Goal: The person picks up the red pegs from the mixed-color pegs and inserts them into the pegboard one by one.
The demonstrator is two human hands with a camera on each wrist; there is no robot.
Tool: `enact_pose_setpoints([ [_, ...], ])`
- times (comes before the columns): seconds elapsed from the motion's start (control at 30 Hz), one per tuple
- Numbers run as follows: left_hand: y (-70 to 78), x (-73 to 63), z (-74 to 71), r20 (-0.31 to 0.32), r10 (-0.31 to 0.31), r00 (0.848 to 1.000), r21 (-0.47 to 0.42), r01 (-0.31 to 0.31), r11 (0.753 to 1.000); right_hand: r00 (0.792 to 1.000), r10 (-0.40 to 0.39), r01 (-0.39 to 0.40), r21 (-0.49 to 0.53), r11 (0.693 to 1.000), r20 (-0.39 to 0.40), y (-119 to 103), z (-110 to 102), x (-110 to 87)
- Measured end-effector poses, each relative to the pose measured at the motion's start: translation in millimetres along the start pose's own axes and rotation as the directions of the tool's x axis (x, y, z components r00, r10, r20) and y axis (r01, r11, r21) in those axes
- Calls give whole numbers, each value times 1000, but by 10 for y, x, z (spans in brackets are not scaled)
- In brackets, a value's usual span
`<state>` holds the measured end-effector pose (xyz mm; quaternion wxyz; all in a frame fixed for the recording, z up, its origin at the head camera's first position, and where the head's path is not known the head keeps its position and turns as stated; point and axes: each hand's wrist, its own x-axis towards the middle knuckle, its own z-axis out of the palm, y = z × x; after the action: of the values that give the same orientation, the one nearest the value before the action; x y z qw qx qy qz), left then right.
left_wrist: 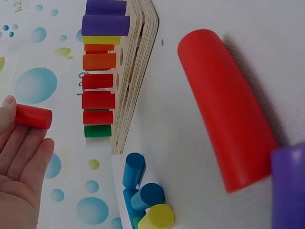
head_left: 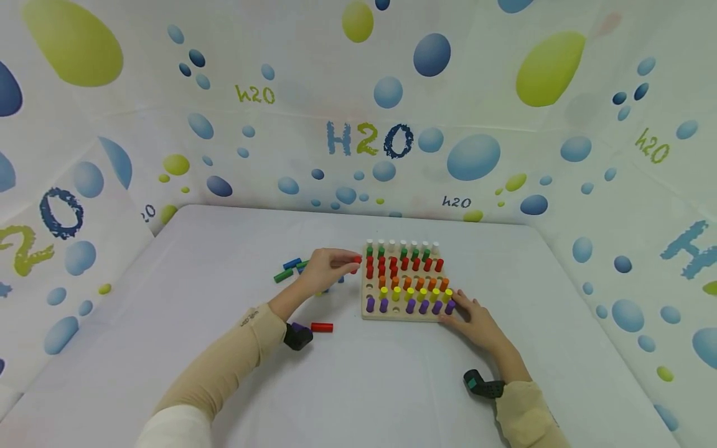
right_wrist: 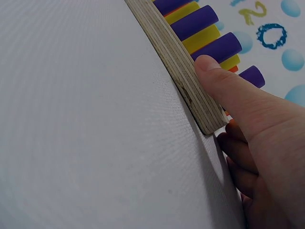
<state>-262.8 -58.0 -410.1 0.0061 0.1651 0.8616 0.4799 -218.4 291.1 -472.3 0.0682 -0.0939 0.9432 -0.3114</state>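
Note:
My left hand (head_left: 325, 270) pinches a red peg (left_wrist: 35, 117) between thumb and fingers, beside the far left part of a wooden pegboard (head_left: 403, 320). Standing in the board are rows of coloured pegs: white at the back, then green, red, orange, yellow and purple at the front. Bare holes show at the left of the orange and yellow rows and within the purple row. My right hand (head_left: 476, 323) holds the board's near right corner. Its thumb presses on the front edge and the other fingers curl at the right side, partly hidden in the right wrist view.
Loose blue pegs (left_wrist: 134, 170), a green peg (head_left: 283, 275) and a yellow peg (left_wrist: 159, 217) lie left of the board. Nearer, a red peg (head_left: 322, 327) lies against a purple peg (left_wrist: 288, 186). A patterned sheet (head_left: 358, 93) rises behind the white tabletop (head_left: 370, 386).

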Motion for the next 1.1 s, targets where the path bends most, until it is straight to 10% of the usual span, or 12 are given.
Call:
enact_pose_setpoints([
  [1.1, 108, 108, 167, 12, 56, 998, -48, -55, 997, 1000, -13, 13, 23, 1000, -16, 45, 20, 1],
])
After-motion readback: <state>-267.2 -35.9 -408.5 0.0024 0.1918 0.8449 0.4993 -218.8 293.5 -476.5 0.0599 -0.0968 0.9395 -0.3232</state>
